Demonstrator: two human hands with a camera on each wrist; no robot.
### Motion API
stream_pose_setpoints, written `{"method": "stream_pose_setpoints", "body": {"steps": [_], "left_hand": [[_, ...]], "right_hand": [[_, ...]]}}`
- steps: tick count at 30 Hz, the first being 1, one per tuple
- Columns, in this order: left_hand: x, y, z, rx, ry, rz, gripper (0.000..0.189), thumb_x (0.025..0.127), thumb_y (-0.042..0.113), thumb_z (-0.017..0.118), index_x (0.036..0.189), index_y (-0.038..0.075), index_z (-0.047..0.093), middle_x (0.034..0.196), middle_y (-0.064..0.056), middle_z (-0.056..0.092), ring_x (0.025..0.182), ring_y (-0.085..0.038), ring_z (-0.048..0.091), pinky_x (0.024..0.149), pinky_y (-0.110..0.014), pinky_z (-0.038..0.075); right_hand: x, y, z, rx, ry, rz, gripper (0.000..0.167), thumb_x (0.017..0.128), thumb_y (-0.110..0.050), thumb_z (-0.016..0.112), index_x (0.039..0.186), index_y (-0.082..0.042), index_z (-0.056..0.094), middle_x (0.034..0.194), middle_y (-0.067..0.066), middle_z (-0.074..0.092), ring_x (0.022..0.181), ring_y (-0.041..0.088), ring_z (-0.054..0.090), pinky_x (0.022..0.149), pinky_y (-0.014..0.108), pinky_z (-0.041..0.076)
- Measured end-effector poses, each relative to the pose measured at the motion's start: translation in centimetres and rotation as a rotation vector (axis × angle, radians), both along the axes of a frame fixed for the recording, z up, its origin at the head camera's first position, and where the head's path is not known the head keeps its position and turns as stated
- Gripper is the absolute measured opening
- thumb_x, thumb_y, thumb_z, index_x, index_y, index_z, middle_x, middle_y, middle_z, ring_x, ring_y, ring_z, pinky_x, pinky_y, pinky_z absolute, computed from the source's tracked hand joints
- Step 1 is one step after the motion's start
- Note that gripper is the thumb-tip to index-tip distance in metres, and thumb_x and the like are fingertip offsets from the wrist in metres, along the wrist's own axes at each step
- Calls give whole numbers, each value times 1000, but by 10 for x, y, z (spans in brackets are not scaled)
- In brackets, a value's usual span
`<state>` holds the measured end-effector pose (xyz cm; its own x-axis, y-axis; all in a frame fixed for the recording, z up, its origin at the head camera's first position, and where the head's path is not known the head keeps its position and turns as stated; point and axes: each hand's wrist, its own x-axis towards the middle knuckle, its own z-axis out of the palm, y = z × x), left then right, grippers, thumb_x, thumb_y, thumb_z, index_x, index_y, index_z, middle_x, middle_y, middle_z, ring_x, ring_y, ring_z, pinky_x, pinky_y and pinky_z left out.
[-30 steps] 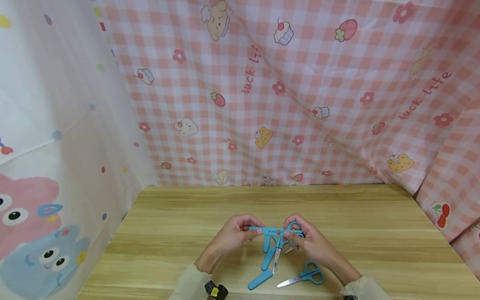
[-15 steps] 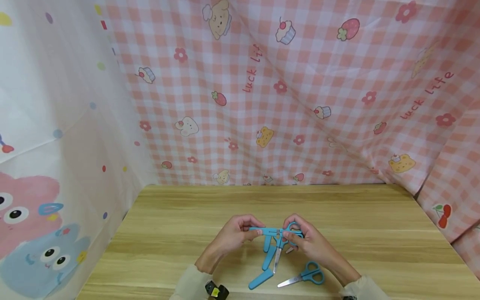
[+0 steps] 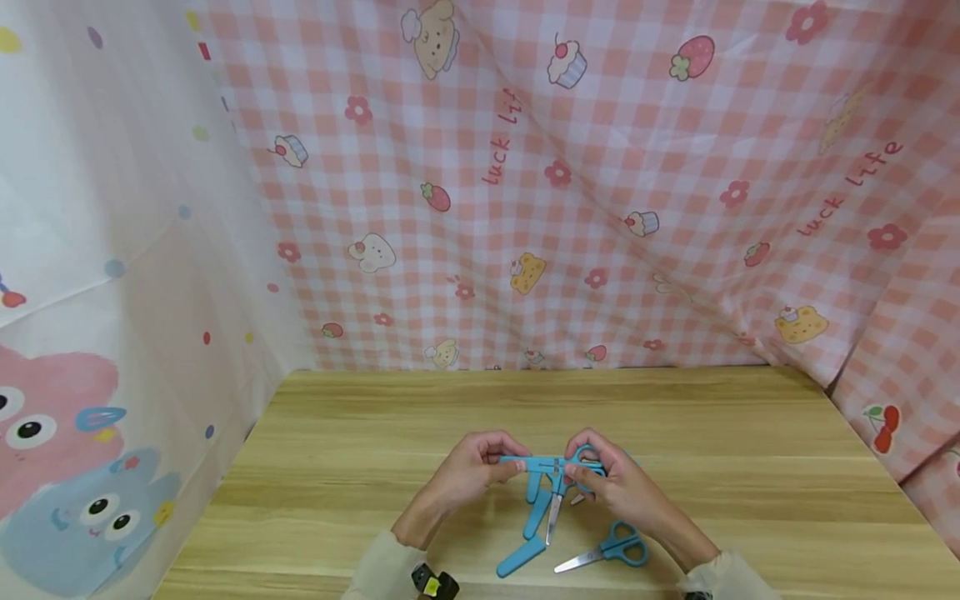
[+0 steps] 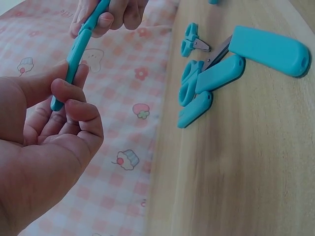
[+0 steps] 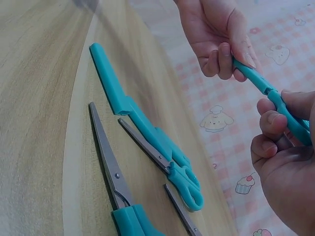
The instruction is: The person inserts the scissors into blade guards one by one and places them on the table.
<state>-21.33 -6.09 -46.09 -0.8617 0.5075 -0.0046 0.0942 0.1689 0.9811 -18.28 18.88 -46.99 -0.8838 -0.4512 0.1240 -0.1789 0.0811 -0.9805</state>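
My left hand (image 3: pixel 468 473) pinches a blue blade cover (image 3: pixel 540 464) between thumb and fingers. From the right, my right hand (image 3: pixel 615 475) grips the blue handles (image 5: pixel 295 125) of a pair of scissors. Cover and scissors form one line above the table, the blades hidden inside the cover; in the right wrist view a small gap shows where they meet. Beneath the hands lie loose scissors with bare metal blades: one pair (image 3: pixel 555 508) points toward me, another (image 3: pixel 622 546) points left, and a third blade (image 3: pixel 578 499) shows partly under my right hand.
Three loose blue covers lie on the wooden table (image 3: pixel 360 433): a large one (image 4: pixel 270 50), a medium one (image 4: pixel 220 73) and a small one (image 4: pixel 195 109). A pink checked cloth (image 3: pixel 480 317) hangs behind the table, and a white printed cloth (image 3: pixel 187 275) hangs at the left.
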Motion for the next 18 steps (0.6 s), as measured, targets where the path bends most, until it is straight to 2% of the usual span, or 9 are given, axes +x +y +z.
{"method": "stream_pose_setpoints", "body": {"steps": [6, 13, 18], "left_hand": [[1, 0, 1, 8, -5, -6, 15, 92, 8, 69, 105, -1, 69, 96, -22, 68, 73, -9, 58, 68, -20, 49], [2, 1, 0, -8, 0, 0, 16, 92, 9, 69, 105, 1, 70, 94, -12, 69, 75, -14, 60, 69, -23, 51], [1, 2, -1, -7, 1, 7, 16, 91, 8, 69, 105, -1, 70, 91, -6, 69, 76, -18, 61, 68, -23, 51]], "right_hand": [[1, 0, -1, -8, -4, 0, 16, 101, -13, 56, 110, -1, 49, 88, 18, 63, 71, 11, 56, 58, 25, 42], [2, -1, -1, -3, -9, -7, 20, 101, -14, 56, 111, 1, 48, 80, 2, 59, 64, 13, 49, 56, 25, 41], [3, -1, -2, -12, -4, -5, 23, 101, -14, 56, 111, 5, 47, 82, 3, 59, 65, 12, 50, 57, 26, 42]]}}
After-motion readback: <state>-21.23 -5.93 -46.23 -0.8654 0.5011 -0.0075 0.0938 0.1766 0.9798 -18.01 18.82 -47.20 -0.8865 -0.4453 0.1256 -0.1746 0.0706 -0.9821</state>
